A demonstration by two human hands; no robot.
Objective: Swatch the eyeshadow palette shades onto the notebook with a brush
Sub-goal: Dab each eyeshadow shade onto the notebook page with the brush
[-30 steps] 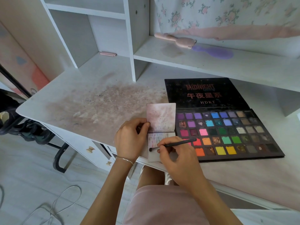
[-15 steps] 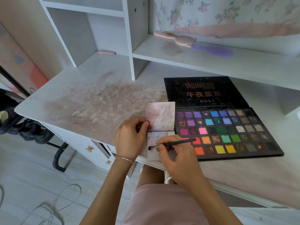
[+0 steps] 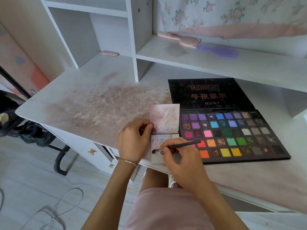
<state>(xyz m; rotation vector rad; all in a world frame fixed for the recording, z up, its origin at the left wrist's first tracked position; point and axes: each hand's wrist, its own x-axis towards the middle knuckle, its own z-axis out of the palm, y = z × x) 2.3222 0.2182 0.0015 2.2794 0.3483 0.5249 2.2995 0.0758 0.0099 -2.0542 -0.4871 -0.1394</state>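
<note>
The right hand (image 3: 184, 165) pinches the brush (image 3: 177, 146) between thumb and curled fingers (image 3: 167, 143), gripping it near the bristle end. The brush lies nearly level, its long axis running left to right with a slight upward tilt toward the right; the dark bristle tip points left, just past the fingertips, and touches the lower page of the notebook (image 3: 164, 120). The handle end sticks out to the right of the fingers, over the red pans of the palette (image 3: 232, 133).

The left hand (image 3: 132, 141) sits just left of the right fingers, its thumb and fingers curled onto the notebook's left edge at the fold, holding it open. The notebook stands open with its upper leaf above both hands and its lower leaf, marked with faint pink and coloured smudges, under the brush tip. It rests at the near edge of the tabletop (image 3: 83, 100), touching the palette's left side.

The palette lies open and flat to the right of the fingers, its black lid beyond the rows of coloured pans. The tabletop left of the hands is stained with pinkish powder. On the shelf (image 3: 216, 62) beyond lie a pink brush (image 3: 179, 39) and a purple brush (image 3: 219, 51).
</note>
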